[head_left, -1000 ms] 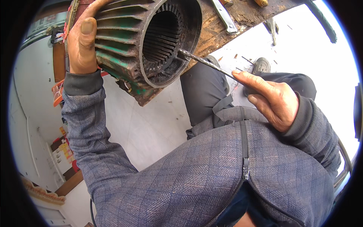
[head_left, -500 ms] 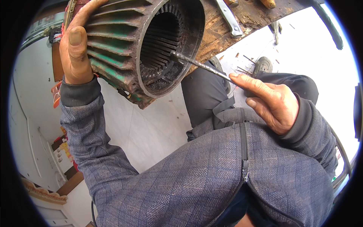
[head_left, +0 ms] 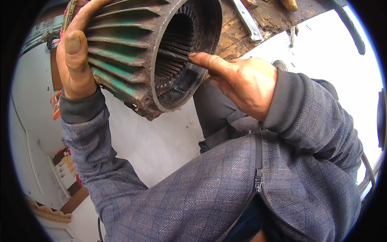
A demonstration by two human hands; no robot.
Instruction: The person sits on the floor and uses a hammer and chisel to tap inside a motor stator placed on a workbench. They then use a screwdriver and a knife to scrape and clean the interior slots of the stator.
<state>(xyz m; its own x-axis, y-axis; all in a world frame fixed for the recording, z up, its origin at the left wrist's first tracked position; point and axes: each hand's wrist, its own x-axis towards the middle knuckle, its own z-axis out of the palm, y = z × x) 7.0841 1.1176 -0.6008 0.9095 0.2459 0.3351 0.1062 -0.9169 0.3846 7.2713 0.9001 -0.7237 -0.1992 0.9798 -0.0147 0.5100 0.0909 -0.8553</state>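
Note:
A motor housing (head_left: 121, 52) with green, rust-worn cooling fins lies tilted at the bench edge, its round open end toward me. Slots of the stator (head_left: 173, 74) line its dark bore. Against the finned left side, my left hand (head_left: 76, 60) grips the housing, thumb upright and the other fingers partly hidden. Pinched in my right hand (head_left: 242, 80) is a thin dark metal rod (head_left: 173, 55), which reaches through the open end along the slots. The extended index finger presses along the rod at the rim; the rod's far tip is hard to make out.
The worn wooden bench (head_left: 236, 40) bears a knife-like tool with a riveted grey handle (head_left: 250, 26) and a wooden handle (head_left: 289, 5). A plier-like tool (head_left: 292, 36) shows beyond its edge. A dark green bar (head_left: 350, 28) slants at the upper right.
My right hand has moved left and up to the housing's mouth, pushing the rod deeper into the bore. The housing has shifted slightly right, and my left hand sits slightly lower.

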